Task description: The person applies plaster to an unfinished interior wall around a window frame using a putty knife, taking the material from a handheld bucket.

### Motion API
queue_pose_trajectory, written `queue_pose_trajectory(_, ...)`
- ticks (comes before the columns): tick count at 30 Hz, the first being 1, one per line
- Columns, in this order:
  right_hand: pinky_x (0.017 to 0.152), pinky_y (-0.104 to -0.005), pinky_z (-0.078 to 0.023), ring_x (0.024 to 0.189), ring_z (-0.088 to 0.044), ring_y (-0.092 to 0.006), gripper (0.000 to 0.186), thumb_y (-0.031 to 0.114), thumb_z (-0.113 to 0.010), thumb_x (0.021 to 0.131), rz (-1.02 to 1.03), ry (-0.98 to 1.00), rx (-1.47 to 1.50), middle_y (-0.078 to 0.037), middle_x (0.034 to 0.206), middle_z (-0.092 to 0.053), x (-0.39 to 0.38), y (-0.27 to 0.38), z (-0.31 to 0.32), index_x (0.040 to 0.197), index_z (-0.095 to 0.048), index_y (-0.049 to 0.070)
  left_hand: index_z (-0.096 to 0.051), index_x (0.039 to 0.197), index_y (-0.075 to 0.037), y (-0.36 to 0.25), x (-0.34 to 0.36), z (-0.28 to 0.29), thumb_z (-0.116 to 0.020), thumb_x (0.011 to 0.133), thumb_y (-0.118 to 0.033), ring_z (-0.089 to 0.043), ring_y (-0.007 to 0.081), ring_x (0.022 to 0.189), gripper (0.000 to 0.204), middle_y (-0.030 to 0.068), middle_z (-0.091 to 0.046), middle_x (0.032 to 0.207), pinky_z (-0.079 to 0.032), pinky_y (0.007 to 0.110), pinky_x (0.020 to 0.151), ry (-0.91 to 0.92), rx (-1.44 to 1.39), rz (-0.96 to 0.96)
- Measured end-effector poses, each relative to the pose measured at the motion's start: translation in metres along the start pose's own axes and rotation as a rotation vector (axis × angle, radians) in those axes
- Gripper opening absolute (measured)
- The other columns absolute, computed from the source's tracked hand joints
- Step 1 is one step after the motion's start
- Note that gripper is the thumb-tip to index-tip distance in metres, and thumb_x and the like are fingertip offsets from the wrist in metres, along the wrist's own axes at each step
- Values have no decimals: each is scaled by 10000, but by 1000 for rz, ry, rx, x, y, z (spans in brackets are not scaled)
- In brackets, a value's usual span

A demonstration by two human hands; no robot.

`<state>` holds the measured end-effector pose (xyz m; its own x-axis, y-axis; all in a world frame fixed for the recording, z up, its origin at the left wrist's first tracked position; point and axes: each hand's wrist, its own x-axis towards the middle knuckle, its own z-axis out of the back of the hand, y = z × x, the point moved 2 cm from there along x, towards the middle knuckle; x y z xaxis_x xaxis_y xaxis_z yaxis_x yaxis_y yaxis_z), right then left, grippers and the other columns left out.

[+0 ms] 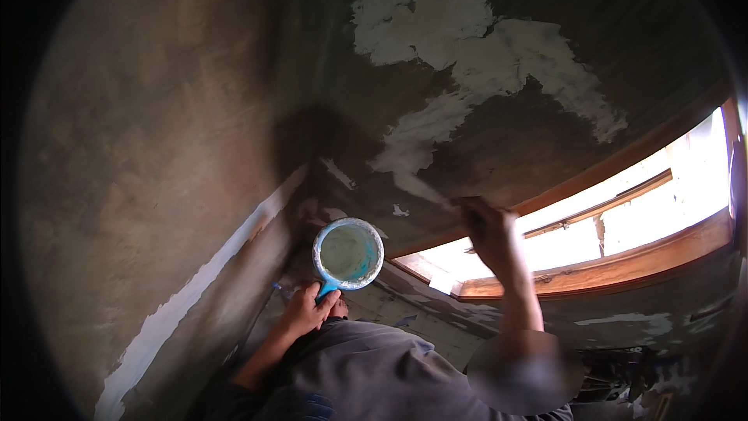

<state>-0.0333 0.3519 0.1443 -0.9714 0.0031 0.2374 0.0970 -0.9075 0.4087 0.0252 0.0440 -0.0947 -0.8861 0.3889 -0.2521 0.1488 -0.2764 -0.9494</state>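
Observation:
My left hand (308,310) is closed around the blue handle of a round dipper-like pot (348,288). White smears coat the pot's rim, and a pale, paste-like material (343,252) lies inside. To the right, my right hand (487,230) is raised against the dark wall, its fingers curled and blurred by motion. Whatever it grips is too dark and smeared to make out. Its fingertips are at the lower end of a white streak that leads up into a large, ragged patch of white filler (460,54) on the wall.
A bright window with a wooden frame (600,284) lies right of my right hand. On the brown wall at left runs a long white strip of filler (179,300). My grey clothing (382,366) fills the bottom middle. Dark objects (623,374) lie at lower right.

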Motion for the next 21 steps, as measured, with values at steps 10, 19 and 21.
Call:
queue_pose_trajectory(10, 707, -489, -564, 847, -713, -389, 184, 238, -642, 956, 34, 2, -30, -186, 927, -732, 31, -25, -109, 1045, -735, 107, -543, 885, -30, 8, -9, -1, -651, 1018, -343, -560, 121, 428, 357, 49, -591, 558, -441, 299, 410, 13, -62, 100)
queue_pose_trajectory(19, 672, -388, -577, 787, -755, -312, 152, 140, -689, 951, 29, -267, 41, -182, 886, -748, 39, 15, 7, 1071, -755, 74, -547, 903, -17, 9, -13, -1, -661, 1006, -351, -588, 153, 431, 367, 71, -605, 567, -467, 320, 415, -11, -40, 94)
queue_pose_trajectory(21, 607, -277, -513, 672, -651, -96, 147, 131, -678, 984, -15, -353, 112, -93, 749, -713, 32, 26, 30, 1078, -751, 44, -544, 906, -6, 16, -11, -1, -673, 994, -362, -609, 182, 427, 388, 95, -619, 574, -486, 335, 411, -12, -31, 93)
